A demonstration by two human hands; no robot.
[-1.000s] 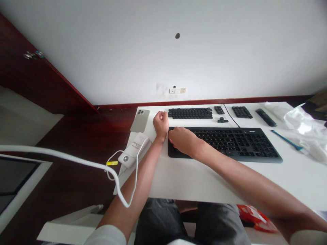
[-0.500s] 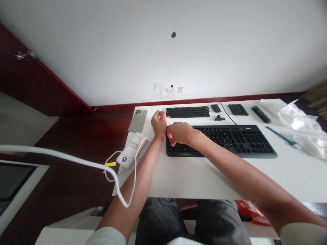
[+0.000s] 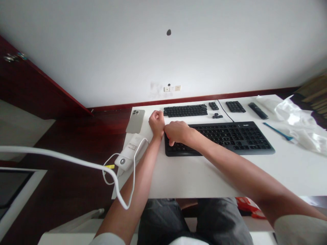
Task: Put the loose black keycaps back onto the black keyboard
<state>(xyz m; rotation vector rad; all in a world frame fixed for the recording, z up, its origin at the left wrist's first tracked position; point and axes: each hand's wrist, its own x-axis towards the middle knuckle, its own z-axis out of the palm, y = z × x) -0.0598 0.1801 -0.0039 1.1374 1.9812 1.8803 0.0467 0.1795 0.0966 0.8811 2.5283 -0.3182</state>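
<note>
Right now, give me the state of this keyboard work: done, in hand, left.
Done: rows of loose black keycaps lie above the keyboard. In hand: the right hand curls over the keyboard's left end; the left hand is a fist just beyond it. Left: the keys seated across the keyboard.

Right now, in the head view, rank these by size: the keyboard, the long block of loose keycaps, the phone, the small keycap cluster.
1. Black keyboard
2. Long block of loose black keycaps, longer than the phone but narrower
3. Phone
4. Small keycap cluster
</note>
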